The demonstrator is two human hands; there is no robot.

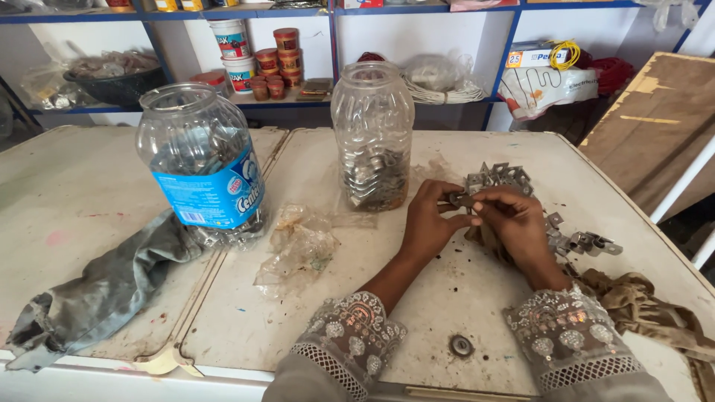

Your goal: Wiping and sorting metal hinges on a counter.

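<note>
Pinching a small metal bracket (459,199) between left hand (426,223) and right hand (514,221), both closed on it, right of bench centre, long axis left-right | bracket pile (500,177) just beyond, nearer right hand | jar (372,134) behind, left

You have one view only — the head camera, set above and behind your hands, tilted down and forward across the white table (462,298). It sits close: your left hand (428,223) and right hand (514,223) fill mid-frame, and the shelves (417,11) beyond them close the top edge.
</note>
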